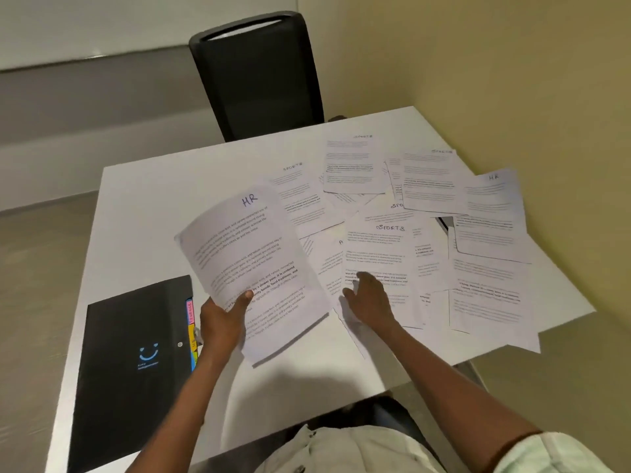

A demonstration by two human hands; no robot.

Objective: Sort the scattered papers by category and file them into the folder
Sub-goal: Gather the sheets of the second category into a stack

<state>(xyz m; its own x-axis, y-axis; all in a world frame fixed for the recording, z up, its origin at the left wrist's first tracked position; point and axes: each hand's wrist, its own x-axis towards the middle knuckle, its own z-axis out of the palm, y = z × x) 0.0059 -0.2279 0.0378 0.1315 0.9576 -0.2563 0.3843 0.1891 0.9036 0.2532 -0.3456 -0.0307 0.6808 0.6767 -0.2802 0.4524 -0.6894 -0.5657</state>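
My left hand grips the bottom edge of a small stack of papers, lifted off the table, with "HR" written on its top sheet. My right hand rests with fingers down on a sheet headed "SPORTS" in the scattered pile. More printed sheets marked "SPORTS" and one marked "HR" lie overlapping across the right half of the table. A closed black folder with coloured tabs along its right edge lies at the table's front left.
The white table stands in a corner, a yellow wall to its right. A black chair is pushed in at the far side. Some sheets hang over the table's right front edge.
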